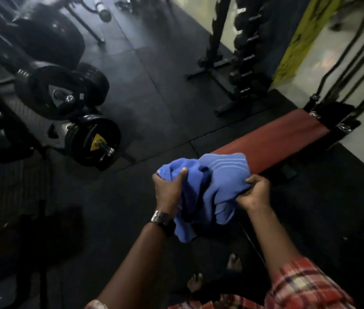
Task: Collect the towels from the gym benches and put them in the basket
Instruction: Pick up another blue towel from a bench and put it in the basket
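A crumpled blue towel (212, 186) hangs in the air between both of my hands, above the near end of a red padded gym bench (272, 137). My left hand (168, 188), with a watch on its wrist, grips the towel's left side, thumb pressed on top. My right hand (257, 194) pinches the right edge. The towel's lower part droops toward the floor. No basket is in view.
Black rubber floor all around. Loaded barbells with black weight plates (92, 139) lie at the left. A dumbbell rack (245, 52) stands at the back right, with bars leaning on the wall (355, 63). My bare feet (195, 282) show below.
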